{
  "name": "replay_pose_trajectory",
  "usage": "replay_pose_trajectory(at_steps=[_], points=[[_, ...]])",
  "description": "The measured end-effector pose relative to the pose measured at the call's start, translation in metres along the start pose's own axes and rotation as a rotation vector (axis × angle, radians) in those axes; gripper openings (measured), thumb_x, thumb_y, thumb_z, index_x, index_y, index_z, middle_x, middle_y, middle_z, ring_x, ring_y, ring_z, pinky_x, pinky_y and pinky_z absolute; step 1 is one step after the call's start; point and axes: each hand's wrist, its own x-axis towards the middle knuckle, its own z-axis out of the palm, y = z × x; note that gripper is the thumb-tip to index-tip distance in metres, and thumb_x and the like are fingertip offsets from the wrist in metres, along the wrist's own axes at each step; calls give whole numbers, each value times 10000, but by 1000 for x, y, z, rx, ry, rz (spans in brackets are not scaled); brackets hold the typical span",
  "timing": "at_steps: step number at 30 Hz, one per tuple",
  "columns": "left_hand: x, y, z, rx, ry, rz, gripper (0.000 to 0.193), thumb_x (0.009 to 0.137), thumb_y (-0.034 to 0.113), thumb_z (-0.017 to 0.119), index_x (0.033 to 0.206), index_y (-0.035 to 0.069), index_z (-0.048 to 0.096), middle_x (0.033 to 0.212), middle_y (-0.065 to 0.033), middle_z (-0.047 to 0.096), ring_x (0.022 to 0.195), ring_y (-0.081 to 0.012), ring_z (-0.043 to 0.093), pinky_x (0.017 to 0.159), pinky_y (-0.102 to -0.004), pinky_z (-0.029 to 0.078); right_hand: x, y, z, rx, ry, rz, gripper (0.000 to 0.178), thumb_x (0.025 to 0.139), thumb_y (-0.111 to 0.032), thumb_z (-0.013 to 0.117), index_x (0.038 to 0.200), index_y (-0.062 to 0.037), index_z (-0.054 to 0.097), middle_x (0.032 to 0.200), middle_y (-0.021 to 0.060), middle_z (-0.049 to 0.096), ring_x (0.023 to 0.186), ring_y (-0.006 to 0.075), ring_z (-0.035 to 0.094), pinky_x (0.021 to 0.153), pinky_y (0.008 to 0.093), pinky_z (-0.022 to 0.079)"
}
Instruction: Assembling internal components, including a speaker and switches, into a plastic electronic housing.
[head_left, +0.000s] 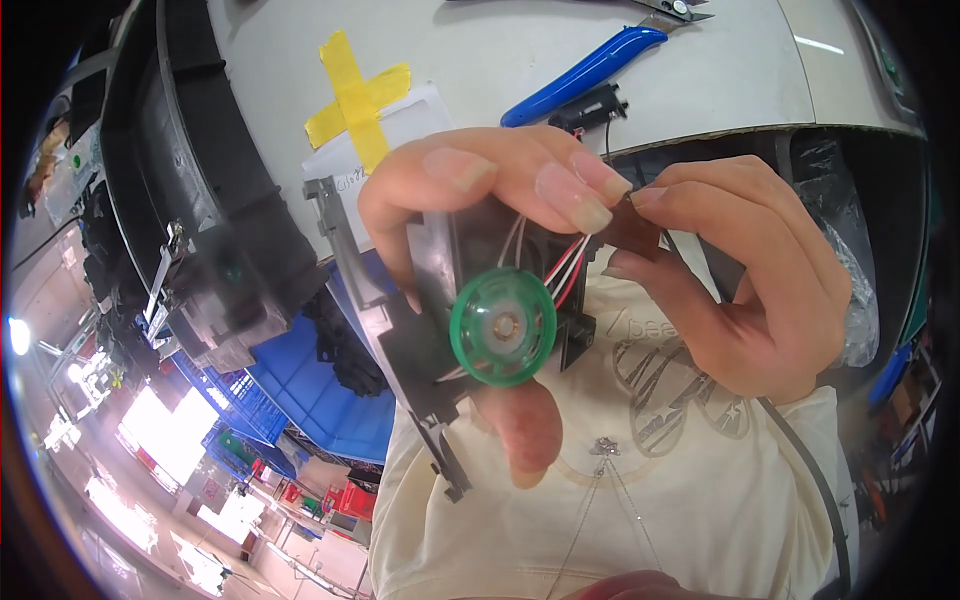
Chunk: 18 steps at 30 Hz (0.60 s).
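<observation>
Here the left grip [465,180] clasps a grey plastic frame [393,345] while the right grip [755,275] pinches a small dark piece [637,234].

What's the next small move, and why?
Probably ease the fingertips of the left hand slightly aside without loosening the grey plastic part: they cover where the red and white wires lead, and the right hand is close by.

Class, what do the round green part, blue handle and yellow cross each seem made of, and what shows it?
Round green part: probably glossy plastic, since its rim looks translucent and catches light.
Blue handle: likely smooth plastic or a rubbery coating; its even colour and soft sheen fit both.
Yellow cross: apparently matte tape, as thin, flat strips overlap.
</observation>
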Motion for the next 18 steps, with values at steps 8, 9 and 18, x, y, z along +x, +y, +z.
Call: replay_pose_trajectory(at_steps=[8,9,18], points=[[2,-2,-3,-37,-42,-11,1005,502,385,865,1257,-17,338,1035,-175,555,940,-293,577,840,-412,466,2,-6,-5,104,-38,193,330,595,73,745,887,70,590,851,165,607,747,218,594,644,269,480],[3,-1,-4,-38,-44,-10,1005,502,385,865,1257,-17,338,1035,-175,555,940,-293,577,840,-412,466,2,-6,-6,130,-55,215,335,596,70,746,892,70,589,853,163,607,751,217,593,652,271,480],[1,5,-5,-30,-27,-15,1012,474,350,885,1261,3,353,1051,-182,544,966,-286,570,817,-412,465,-1,-3,3,77,-5,131,350,610,73,743,922,64,584,865,170,608,762,221,597,642,277,485]])
